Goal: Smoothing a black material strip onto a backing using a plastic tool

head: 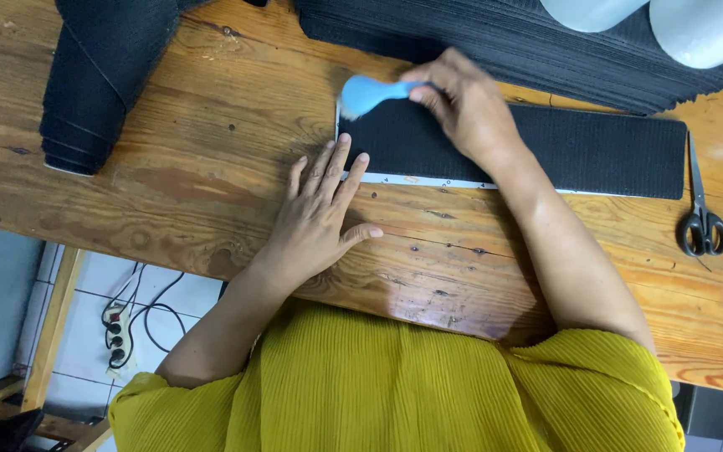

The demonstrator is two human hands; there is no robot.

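A long black fabric strip (596,151) lies on a thin white template (428,181) on the wooden table (211,167). My right hand (462,105) grips a blue-handled brush (370,94), its head blurred at the strip's left end. My left hand (320,213) rests flat on the wood with fingers spread, fingertips touching the strip's lower left corner.
Black scissors (702,222) lie at the strip's right end. A stack of black fabric strips (512,42) sits behind it, with white rolls (705,29) at the far right. Folded dark denim (98,75) lies at the far left. A power strip (116,331) and cables lie on the floor below.
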